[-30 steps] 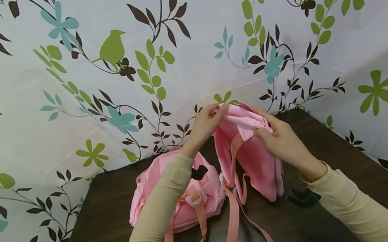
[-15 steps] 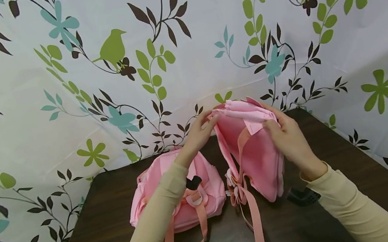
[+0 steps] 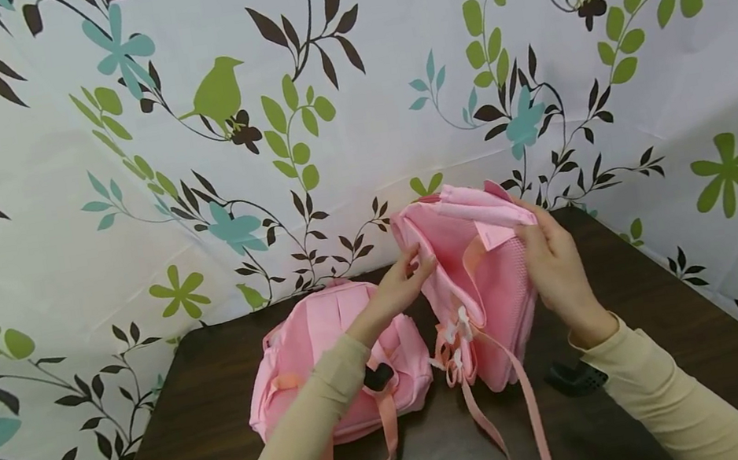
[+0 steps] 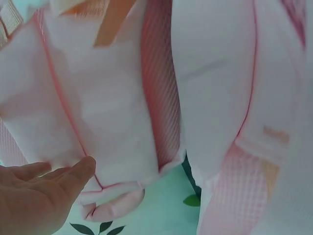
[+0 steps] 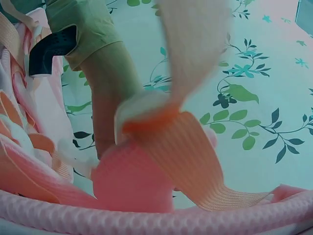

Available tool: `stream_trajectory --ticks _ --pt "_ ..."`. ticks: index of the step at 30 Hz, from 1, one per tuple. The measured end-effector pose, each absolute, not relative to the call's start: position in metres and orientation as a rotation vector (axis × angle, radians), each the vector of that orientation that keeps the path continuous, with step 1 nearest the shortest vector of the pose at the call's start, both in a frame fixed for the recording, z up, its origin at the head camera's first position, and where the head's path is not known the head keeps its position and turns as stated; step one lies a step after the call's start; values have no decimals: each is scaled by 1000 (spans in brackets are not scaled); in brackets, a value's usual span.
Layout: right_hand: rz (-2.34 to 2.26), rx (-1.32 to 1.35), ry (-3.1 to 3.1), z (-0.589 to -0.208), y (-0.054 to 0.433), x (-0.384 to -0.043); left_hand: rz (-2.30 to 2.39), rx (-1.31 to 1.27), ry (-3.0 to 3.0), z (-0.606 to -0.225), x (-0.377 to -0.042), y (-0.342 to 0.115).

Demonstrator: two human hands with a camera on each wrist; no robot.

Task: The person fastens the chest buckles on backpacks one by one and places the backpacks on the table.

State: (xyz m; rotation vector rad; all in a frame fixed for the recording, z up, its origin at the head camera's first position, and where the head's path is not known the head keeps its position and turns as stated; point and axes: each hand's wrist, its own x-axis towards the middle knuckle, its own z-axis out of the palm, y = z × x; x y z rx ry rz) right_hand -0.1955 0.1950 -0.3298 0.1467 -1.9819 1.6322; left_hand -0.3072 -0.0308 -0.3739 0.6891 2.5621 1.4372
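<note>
Okay, gripping pink bag point(image 3: 506, 293) by top edge with right hand point(image 3: 556, 266).
With left hand point(image 3: 400, 286) loose-fingered at bag's side, near other backpack point(image 3: 331, 313).

The left hand point(image 3: 400, 282) is by the left edge of the held pink backpack point(image 3: 510, 292), its fingers loosely extended toward that side (whether the fingertips touch it is hard to tell). The cream-sleeved left forearm point(image 3: 313, 409) slants up from the backpack's near left. At the backpack's upper right edge, the right hand point(image 3: 553, 266) grips, its thumb point(image 3: 533, 239) on the near face and its fingers reaching behind, mostly hidden. The right forearm point(image 3: 672, 391), sleeved alike, comes in from the backpack's near right, its wrist point(image 3: 596, 325) bare past the cuff.
</note>
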Motion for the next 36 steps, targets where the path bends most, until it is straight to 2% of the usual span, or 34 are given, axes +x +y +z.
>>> stream_trajectory --ticks 17,26,36 --pt "2096 95 -1409 -334 202 -195 1304 896 2503 -377 -270 -6" --pt "2194 24 -1183 -344 208 -193 1305 1060 2403 -383 -257 3" --pt "2215 -93 -1070 -359 210 -190 1254 1101 2390 -387 -248 4"
